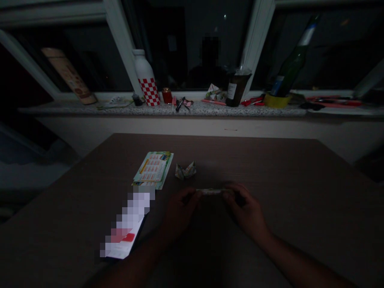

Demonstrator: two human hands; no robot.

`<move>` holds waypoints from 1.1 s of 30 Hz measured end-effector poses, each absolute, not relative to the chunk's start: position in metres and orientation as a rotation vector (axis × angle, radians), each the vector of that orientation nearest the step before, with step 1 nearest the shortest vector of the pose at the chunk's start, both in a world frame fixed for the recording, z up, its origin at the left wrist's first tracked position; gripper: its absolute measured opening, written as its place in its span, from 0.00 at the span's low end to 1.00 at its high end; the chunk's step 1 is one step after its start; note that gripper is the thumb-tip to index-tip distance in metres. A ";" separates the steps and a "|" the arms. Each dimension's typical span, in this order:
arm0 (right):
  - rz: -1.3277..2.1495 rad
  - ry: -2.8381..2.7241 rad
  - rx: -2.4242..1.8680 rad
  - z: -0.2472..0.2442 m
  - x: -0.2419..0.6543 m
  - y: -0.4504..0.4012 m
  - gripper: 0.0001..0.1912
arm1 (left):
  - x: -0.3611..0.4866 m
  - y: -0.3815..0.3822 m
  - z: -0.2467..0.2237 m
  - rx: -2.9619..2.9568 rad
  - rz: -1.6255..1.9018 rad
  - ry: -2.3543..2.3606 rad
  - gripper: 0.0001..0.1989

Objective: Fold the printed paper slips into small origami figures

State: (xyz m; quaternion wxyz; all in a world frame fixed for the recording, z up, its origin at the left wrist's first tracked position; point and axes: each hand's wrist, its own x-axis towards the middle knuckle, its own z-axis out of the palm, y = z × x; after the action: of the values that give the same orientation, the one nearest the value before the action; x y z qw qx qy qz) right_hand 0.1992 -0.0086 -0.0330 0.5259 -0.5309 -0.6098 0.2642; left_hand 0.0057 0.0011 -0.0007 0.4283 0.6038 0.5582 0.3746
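Between my two hands is a narrow strip of folded paper (211, 192), seen nearly edge-on over the dark table. My left hand (181, 210) pinches its left end with thumb and fingers. The right end is pinched in my right hand (246, 210). Just beyond my left hand, a small folded paper piece (185, 171) with two raised points stands on the table, touched by neither hand. Left of it lies a stack of printed paper sheets (153, 168) with green edges. Dim light hides the finer folds of the strip.
A lit phone (124, 246), partly pixelated, lies left of my left forearm on the table (288, 168). Along the granite windowsill (207, 111) stand a checkered bottle (147, 80), a tan tumbler (69, 76), a dark cup (235, 88), a green bottle (292, 64) and yellow tape (276, 101).
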 end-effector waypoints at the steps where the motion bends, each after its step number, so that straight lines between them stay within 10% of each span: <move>1: 0.675 -1.438 -1.270 -0.034 0.199 -0.008 0.09 | 0.006 0.001 -0.001 1.497 0.954 1.389 0.15; 33: 1.108 -0.974 -1.221 -0.024 0.193 -0.018 0.08 | 0.010 -0.008 0.002 1.345 1.099 1.316 0.07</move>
State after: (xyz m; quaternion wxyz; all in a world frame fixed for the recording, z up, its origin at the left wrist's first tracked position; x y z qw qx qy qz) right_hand 0.1926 -0.0175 -0.0238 0.5755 -0.5214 -0.4157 0.4733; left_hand 0.0102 -0.0076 0.0022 0.4631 0.5470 0.5353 0.4470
